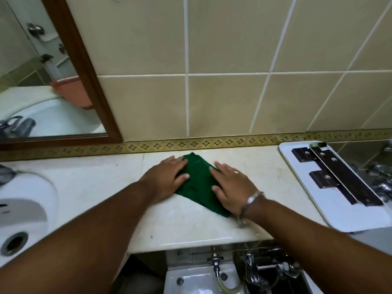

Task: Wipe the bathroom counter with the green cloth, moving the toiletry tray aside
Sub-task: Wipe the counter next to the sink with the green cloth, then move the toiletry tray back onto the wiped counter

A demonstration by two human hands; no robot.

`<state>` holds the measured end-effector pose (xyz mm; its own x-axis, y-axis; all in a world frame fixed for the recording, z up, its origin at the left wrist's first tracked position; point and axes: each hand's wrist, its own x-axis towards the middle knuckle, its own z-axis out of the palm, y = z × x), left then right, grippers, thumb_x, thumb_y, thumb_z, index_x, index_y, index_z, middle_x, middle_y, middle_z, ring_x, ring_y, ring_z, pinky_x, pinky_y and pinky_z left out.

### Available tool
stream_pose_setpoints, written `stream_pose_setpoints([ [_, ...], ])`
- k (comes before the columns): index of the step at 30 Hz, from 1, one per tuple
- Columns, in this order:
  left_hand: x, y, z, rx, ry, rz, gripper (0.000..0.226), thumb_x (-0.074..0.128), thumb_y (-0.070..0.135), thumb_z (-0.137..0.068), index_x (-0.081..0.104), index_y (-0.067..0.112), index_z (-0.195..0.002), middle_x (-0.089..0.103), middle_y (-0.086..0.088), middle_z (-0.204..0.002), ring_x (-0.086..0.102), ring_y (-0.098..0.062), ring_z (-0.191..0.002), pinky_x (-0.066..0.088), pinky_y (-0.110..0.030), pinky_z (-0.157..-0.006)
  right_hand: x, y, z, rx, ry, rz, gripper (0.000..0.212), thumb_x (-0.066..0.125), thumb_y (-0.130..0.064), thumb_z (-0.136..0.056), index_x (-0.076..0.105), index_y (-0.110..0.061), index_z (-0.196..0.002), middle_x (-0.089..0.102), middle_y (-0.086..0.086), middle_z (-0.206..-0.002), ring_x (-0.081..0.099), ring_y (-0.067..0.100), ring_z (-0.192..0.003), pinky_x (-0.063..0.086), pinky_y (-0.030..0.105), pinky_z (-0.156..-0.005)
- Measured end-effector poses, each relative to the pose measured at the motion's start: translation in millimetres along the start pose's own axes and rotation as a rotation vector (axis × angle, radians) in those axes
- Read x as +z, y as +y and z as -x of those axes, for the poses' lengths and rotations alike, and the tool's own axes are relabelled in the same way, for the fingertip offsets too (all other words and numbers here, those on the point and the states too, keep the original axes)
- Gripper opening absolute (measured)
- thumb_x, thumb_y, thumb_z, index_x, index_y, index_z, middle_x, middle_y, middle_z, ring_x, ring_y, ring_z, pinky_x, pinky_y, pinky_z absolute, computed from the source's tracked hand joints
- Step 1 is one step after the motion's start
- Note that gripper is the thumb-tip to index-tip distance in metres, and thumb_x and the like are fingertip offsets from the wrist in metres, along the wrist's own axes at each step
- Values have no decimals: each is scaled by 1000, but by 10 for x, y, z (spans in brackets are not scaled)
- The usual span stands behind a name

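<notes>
The green cloth (198,183) lies folded flat on the pale marble counter (106,183), near the tiled back wall. My left hand (167,177) presses flat on the cloth's left part, fingers spread. My right hand (231,185), with a ring and a wrist bracelet, lies flat on its right part. The cloth shows between the two hands. The white toiletry tray (331,206) sits at the counter's right end, holding several dark brown toiletry boxes (339,177), apart from both hands.
A white basin (23,206) with a drain is set into the counter at left. A wood-framed mirror (55,81) hangs on the tiled wall. Chrome taps (381,177) stand beyond the tray. Below the counter edge are a toilet tank (197,279) and metal valves.
</notes>
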<state>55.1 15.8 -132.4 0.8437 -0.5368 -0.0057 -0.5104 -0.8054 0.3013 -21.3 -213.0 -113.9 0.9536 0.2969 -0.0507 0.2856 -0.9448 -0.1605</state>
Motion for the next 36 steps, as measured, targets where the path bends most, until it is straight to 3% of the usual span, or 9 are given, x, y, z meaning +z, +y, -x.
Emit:
stream_pose_setpoints([
  [3, -13, 184, -105, 207, -70, -235, 63, 36, 45, -99, 19, 21, -155, 16, -2, -164, 15, -22, -150, 17, -40, -120, -107, 6, 344, 90, 4, 27, 55, 38, -35, -93, 34, -22, -146, 41, 4, -148, 44, 26, -129, 36, 36, -104],
  [6, -34, 189, -191, 164, -226, -289, 59, 29, 43, -102, 16, 22, -155, 17, 0, -164, 19, -19, -149, 14, -41, -119, -51, -111, 384, 131, -121, 100, 57, 34, -40, -93, 29, -21, -147, 49, 4, -142, 50, 28, -122, 38, 37, -96],
  [9, -144, -28, 11, 108, -264, -387, 60, 22, 50, -101, 18, 25, -154, 20, 3, -163, 25, -17, -147, 13, -45, -118, -19, -217, 137, 234, -184, 92, 65, 30, -43, -93, 15, -18, -151, 50, 8, -143, 51, 28, -121, 36, 37, -95],
  [12, -285, -330, 565, 69, -266, -369, 64, 21, 56, -98, 19, 26, -154, 23, 3, -162, 27, -17, -145, 16, -46, -116, 9, -388, -306, 247, -208, 34, 67, 28, -43, -93, 6, -21, -153, 41, 12, -149, 41, 27, -133, 28, 38, -106],
  [16, -399, -698, 1490, -69, -304, -368, 69, 16, 60, -96, 11, 26, -156, 13, 3, -165, 18, -20, -148, 11, -46, -117, 95, -965, -1080, 102, -244, -105, 64, 27, -45, -92, 9, -32, -152, 24, 10, -158, 20, 27, -145, 18, 35, -114],
  [21, -514, -1108, 2169, -261, -319, -397, 72, 12, 63, -96, 6, 25, -156, 8, 4, -165, 6, -20, -151, 1, -48, -120, 370, -1919, -1849, -216, -393, 137, 61, 21, -49, -97, 6, -30, -153, 1, 2, -163, -2, 33, -147, 6, 45, -118],
  [30, -745, -1233, 2257, -358, -430, -363, 75, 15, 64, -95, 9, 21, -156, 11, -1, -165, 2, -21, -152, -1, -49, -120, 449, -2189, -1894, -307, -279, 202, 62, 19, -55, -95, 1, -35, -152, -4, 4, -163, -1, 35, -147, 5, 44, -119],
  [33, -882, -1120, 2075, -448, -396, -357, 79, 18, 70, -90, 19, 24, -154, 21, -2, -163, 9, -24, -151, -9, -61, -116, 271, -1967, -1546, -294, -125, -32, 65, 34, -51, -93, 9, -38, -151, 0, 7, -162, 0, 32, -147, 7, 42, -118],
  [36, -785, -759, 1581, -455, -137, -240, 82, 29, 73, -87, 12, 31, -155, 17, -1, -164, 12, -28, -150, -1, -55, -119, 39, -1428, -1035, -127, 14, -405, 66, 50, -39, -91, 21, -35, -150, 18, 5, -160, 16, 24, -146, 19, 37, -115],
])
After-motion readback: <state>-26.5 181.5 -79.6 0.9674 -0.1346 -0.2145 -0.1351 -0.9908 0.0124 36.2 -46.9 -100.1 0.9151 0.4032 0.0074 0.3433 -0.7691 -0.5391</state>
